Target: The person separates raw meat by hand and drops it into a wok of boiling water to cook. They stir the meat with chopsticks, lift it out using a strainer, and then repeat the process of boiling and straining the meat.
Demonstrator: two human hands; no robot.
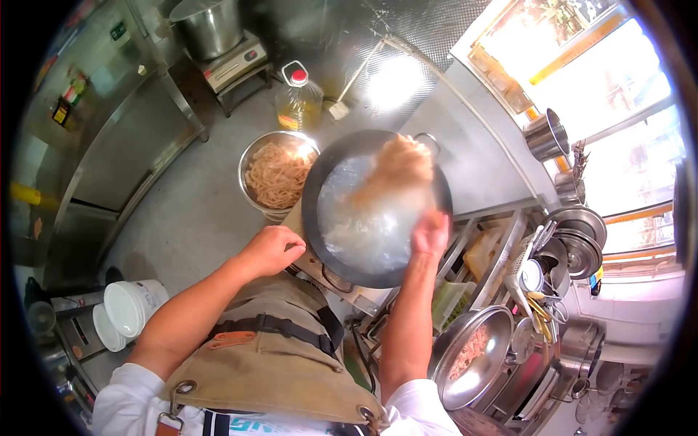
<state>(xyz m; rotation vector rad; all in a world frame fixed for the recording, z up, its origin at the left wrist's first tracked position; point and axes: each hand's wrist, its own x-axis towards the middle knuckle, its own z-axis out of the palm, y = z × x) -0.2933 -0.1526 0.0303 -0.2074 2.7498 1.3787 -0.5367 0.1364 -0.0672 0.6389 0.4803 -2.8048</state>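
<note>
A large dark wok [313,218] holds cloudy, steaming water. Above its upper right part is a motion-blurred mass of light brown strips [396,167]. My right hand [430,232] is over the wok's right rim just below that mass, its fingers curled; what it grips is blurred. To the left of the wok, my left hand [273,251] is closed in a loose fist, with nothing visible in it. Just beyond this hand stands a steel bowl [244,178] full of pale brown strips [276,174].
An oil bottle [299,102] with a red cap stands behind the bowl. On the right are a rack [502,251], a colander [476,356] of pinkish food and stacked lids [578,240]. White buckets [131,309] stand at lower left, a steel counter [131,138] further up.
</note>
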